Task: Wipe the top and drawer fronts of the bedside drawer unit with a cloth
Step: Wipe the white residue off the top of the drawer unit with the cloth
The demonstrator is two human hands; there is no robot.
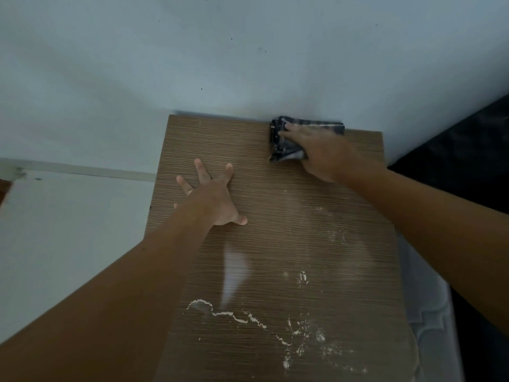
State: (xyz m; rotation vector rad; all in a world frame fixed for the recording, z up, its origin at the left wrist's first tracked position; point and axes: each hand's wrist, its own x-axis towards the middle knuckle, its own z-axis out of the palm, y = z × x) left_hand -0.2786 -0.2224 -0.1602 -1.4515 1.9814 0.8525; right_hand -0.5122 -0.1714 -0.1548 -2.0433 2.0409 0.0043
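Unit (289, 216): wood-grain top, seen from above, its back edge against a pale wall (192, 64). White smears and specks lay across the near half of the top; a pale streak of glare ran down its middle. Drawer fronts were out of view.

Cloth (286, 144): dark, bunched, at the back right corner of the top, touching the wall line.

Right hand (319, 153): laid over the cloth, palm down, fingers pressing it onto the top; grip closed on the cloth.

Left hand (214, 197): flat on the top, left of centre, well apart from the cloth; fingers spread wide, holding nothing.

Surroundings: pale floor and skirting at left; a dark surface at the right edge; a white patterned fabric below the unit's right side.
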